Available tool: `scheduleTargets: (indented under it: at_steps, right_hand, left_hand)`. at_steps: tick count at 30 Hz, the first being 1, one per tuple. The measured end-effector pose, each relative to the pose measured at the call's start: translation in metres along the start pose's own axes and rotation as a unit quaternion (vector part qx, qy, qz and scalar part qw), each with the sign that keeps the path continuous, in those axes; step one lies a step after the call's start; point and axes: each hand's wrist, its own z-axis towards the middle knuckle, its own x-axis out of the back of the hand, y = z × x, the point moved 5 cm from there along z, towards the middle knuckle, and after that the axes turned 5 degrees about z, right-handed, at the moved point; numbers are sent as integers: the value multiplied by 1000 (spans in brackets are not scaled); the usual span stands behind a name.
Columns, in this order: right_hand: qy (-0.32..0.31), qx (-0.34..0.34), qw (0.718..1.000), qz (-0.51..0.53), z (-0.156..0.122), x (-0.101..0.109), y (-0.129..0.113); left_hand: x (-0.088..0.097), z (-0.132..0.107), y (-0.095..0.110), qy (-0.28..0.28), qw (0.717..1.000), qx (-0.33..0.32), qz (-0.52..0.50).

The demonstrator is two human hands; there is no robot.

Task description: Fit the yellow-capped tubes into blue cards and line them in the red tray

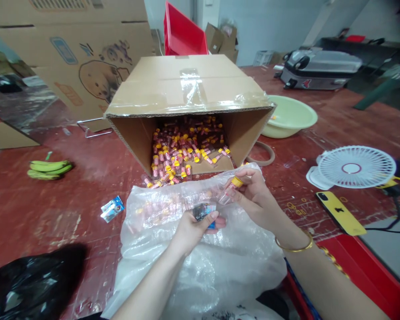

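My left hand (200, 224) is closed on a small stack of printed cards or packets (203, 210), dark and blue, with the thumb lying on top. In my right hand (255, 191) is a small clear tube with a yellow cap (236, 182), tilted with its cap up. Both hands are over a translucent white plastic bag (200, 275), and several more tubes show through its upper part. Beyond it a cardboard box (186, 84) lies on its side, its opening facing me. Many yellow-capped tubes with pink contents (176, 155) fill its floor and spill out at the front left.
Left are bananas (50, 169), a blue packet (112, 209) and a black plastic bag (36, 284). Right are a pale green basin (290, 116), a tape roll (270, 153), a white fan (356, 166) and a yellow phone (340, 213). A large carton (70, 58) stands behind.
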Motion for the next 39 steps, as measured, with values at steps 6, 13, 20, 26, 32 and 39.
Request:
scheduleTargets:
  at_steps: [6,13,20,26,32,39]
  right_hand:
    - [-5,-7,1000,-20,0,-4,-4]
    - [-66,-79,993,-56,-4,-18,-2]
    - [37,63,996,-47,1,-9,-26]
    - [10,125,980,-155,-1,-19,-32]
    - [-11,-30,999,-18,10,-19,1]
    - [13,-118,989,89,13,-13,18]
  left_hand:
    - [3,0,3,27,999,-27,-1]
    - [4,3,3,30,999,-23,-23]
    - [3,-7,23,59,993,-86,48]
    - [1,-7,27,59,992,-92,66]
    - [0,-5,16,44,996,-68,32]
    - [-10,-7,8,0,995,-6,-96]
